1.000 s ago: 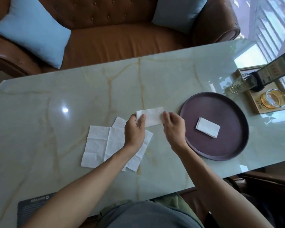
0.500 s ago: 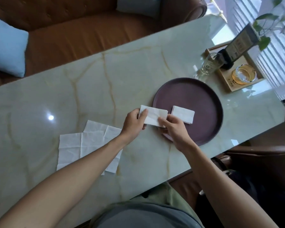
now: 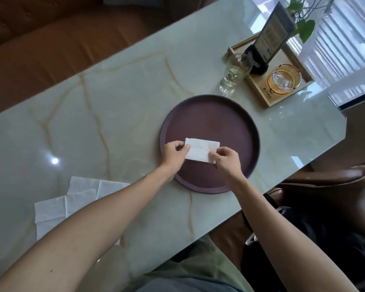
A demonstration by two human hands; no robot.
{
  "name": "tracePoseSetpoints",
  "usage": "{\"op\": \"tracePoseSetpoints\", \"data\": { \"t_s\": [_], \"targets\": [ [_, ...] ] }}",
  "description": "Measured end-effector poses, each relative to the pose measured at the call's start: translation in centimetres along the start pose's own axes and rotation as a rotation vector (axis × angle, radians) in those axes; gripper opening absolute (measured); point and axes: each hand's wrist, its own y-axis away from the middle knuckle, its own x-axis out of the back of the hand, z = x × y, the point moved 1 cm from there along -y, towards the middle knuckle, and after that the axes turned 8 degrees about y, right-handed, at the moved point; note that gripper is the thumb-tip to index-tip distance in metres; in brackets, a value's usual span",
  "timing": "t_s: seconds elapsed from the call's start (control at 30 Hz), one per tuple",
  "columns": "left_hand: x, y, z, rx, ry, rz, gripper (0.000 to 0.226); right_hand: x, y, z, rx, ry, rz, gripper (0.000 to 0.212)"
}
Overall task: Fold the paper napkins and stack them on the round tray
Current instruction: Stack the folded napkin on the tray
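- I see both hands now over the round dark-purple tray (image 3: 211, 114); half a second ago they were at its near-left rim, a second ago over bare worktop left of it.
- Left hand (image 3: 174, 153) pinches the left end of the folded white paper napkin (image 3: 198, 151), right hand (image 3: 226, 158) pinches its right end; same two-hand hold as before.
- The napkin I saw lying on the tray earlier is not visible; the held one covers that spot, so I can't tell whether it touches it.
- Flat unfolded white napkins (image 3: 72, 199) lie on the pale green marble worktop (image 3: 114, 102) at lower left, partly behind the left forearm; count unclear.
- Camera view has shifted right: clear drinking glass (image 3: 234, 72) and wooden tray with amber glass dish (image 3: 282, 81) sit beyond the round tray.
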Motion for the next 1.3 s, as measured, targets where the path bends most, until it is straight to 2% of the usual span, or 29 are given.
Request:
{"op": "tracePoseSetpoints", "data": {
  "t_s": [0.13, 0.3, 0.6, 1.03, 1.3],
  "targets": [
    [-1.5, -1.7, -0.8, 0.043, -0.031, -0.003, 0.009, 0.5, -2.0, 0.8, -0.041, 0.046, 0.007, 0.019],
    [-2.4, -3.2, -1.1, 0.055, -0.136, 0.026, 0.004, 0.5, -3.8, 1.0, -0.068, 0.115, 0.043, 0.015],
    [-2.7, -3.8, -1.6, 0.054, -0.309, 0.057, 0.012, 0.5, -4.9, 1.2, -0.059, 0.292, 0.054, 0.013],
    [-1.8, -4.0, -2.2, 0.052, -0.346, 0.077, 0.021, 0.9, -4.6, 1.2, -0.151, 0.398, 0.097, 0.016],
    [2.1, -2.7, -2.5, 0.104, -0.316, 0.13, 0.026, 2.2, -2.2, 0.0, -0.106, 0.497, 0.16, 0.012]
  ]
}}
